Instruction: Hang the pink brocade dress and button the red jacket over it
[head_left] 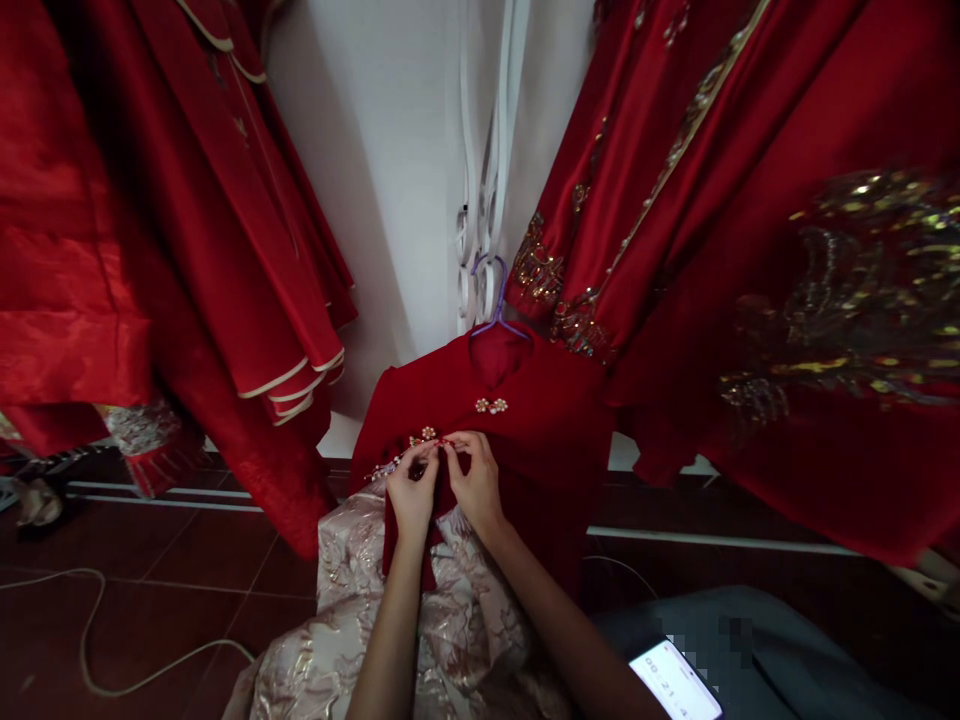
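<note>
A dark red garment (540,450) hangs on a purple hanger (498,312) in front of me. Flower-shaped beaded ornaments (491,406) sit below its neckline, and a beaded tassel (390,464) trails over its left side. My left hand (414,490) and my right hand (472,480) meet at the garment's front, just right of the tassel's top flower. Thumb and finger of each hand are pinched together on a small spot. What lies between the fingertips is too small to make out. Shiny pale patterned cloth (472,610) is bunched under my forearms.
Red garments (225,200) hang close on the left. Embellished red garments (675,250) hang on the right. A white wall (375,180) and scrolled white metalwork (484,200) stand behind. A lit phone (675,682) lies at lower right. A pale cable (150,688) crosses the tiled floor.
</note>
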